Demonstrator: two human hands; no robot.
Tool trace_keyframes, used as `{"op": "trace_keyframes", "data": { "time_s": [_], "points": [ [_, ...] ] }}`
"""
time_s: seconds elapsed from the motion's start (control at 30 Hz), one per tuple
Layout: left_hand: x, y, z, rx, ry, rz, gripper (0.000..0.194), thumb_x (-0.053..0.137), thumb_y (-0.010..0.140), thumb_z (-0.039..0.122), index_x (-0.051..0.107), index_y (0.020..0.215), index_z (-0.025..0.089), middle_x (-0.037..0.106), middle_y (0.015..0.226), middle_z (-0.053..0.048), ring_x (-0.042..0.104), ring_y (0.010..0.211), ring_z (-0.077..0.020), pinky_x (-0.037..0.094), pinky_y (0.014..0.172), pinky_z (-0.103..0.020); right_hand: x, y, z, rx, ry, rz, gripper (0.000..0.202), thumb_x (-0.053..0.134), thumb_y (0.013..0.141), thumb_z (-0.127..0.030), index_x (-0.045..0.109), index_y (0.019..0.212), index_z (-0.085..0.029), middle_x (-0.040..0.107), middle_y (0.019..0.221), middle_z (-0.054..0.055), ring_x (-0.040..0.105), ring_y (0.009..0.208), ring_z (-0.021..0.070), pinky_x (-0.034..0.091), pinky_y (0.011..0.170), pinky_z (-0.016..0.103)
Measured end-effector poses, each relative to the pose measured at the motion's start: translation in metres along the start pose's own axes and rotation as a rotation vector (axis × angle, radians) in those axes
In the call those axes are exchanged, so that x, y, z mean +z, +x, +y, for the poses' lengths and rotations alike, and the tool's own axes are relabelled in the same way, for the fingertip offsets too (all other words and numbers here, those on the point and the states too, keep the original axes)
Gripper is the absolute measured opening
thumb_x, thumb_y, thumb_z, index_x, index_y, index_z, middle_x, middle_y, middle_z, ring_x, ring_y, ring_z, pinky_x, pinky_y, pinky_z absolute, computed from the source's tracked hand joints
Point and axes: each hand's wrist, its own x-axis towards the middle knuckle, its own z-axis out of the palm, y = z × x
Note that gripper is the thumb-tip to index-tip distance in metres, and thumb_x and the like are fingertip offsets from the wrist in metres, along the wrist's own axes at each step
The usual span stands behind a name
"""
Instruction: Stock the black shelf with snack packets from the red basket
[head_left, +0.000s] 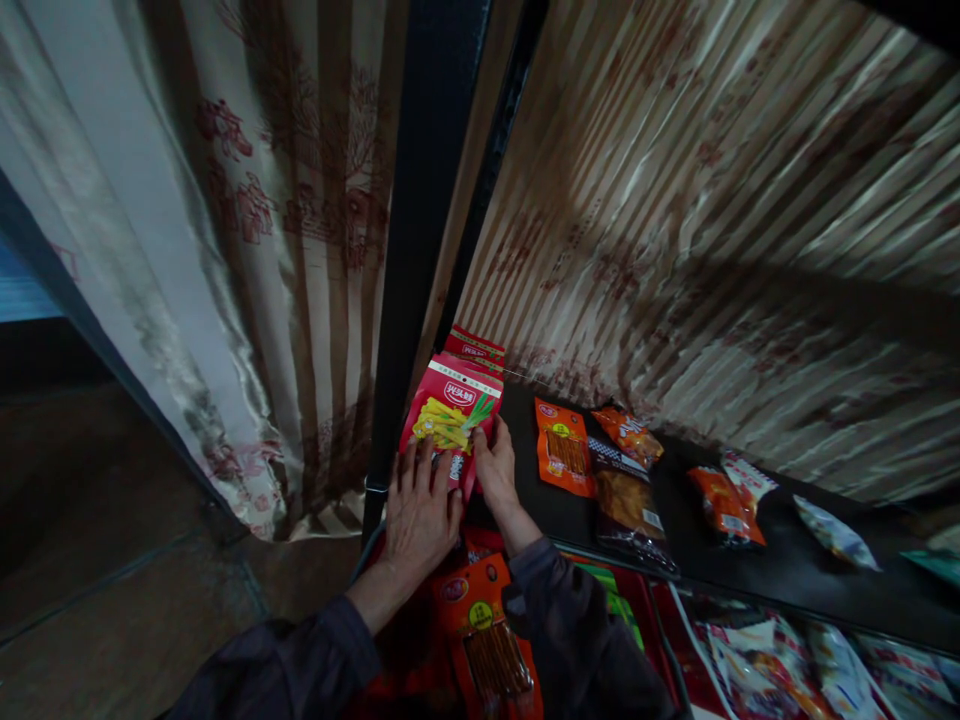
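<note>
Seen from the head camera, a person in dark sleeves works with both hands on a red snack pouch [450, 425] at the left end of a black shelf [520, 415]. The left hand [416, 515] lies across the pouch's lower front, fingers extended and slightly parted; whether its thumb grips the lower edge cannot be told. The right hand [496, 475] holds the right edge, closed around it with the thumb on the front and fingers at the side. The pouch, printed with yellow sticks, stands before a second red pouch [480, 345], near a dark upright post [431, 180].

Farther right on the shelf lie an orange stick-snack packet [564, 450], a brown see-through packet [628, 500] touching it, and smaller bags [727, 508]. Another orange packet [491, 640] shows below, between the forearms. Pleated, printed curtains [637, 220] hang behind the shelf and left of the post.
</note>
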Motion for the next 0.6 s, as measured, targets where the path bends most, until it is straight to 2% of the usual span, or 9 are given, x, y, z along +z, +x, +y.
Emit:
{"op": "trace_keyframes", "data": {
  "time_s": [0.23, 0.43, 0.6],
  "points": [
    [-0.003, 0.0005, 0.0017, 0.015, 0.047, 0.002, 0.046, 0.051, 0.088, 0.029, 0.058, 0.13, 0.012, 0.049, 0.145, -0.019, 0.04, 0.137, -0.0378, 0.038, 0.107, -0.053, -0.0033, -0.0037, -0.0053, 0.038, 0.108, -0.034, 0.056, 0.049, 0.089, -0.046, 0.043, 0.138, -0.019, 0.067, 0.124, 0.012, 0.064, 0.112, 0.0233, 0.051, 0.095, 0.039],
    [-0.0053, 0.0005, 0.005, 0.009, 0.074, -0.013, 0.046, 0.05, 0.088, 0.028, 0.058, 0.13, 0.01, 0.047, 0.147, -0.02, 0.041, 0.136, -0.0384, 0.04, 0.103, -0.053, -0.0018, -0.0071, -0.0086, 0.069, 0.103, -0.022, 0.055, 0.051, 0.088, -0.046, 0.046, 0.136, -0.019, 0.065, 0.128, 0.012, 0.063, 0.114, 0.0231, 0.048, 0.1, 0.04],
    [-0.0053, 0.0007, 0.0052, -0.001, 0.076, -0.005, 0.046, 0.052, 0.088, 0.028, 0.058, 0.13, 0.012, 0.047, 0.148, -0.018, 0.041, 0.137, -0.0372, 0.04, 0.103, -0.052, 0.002, -0.0083, -0.0026, 0.069, 0.074, -0.017, 0.054, 0.051, 0.088, -0.046, 0.049, 0.135, -0.019, 0.069, 0.121, 0.011, 0.065, 0.109, 0.0239, 0.05, 0.095, 0.039]
  ]
}}
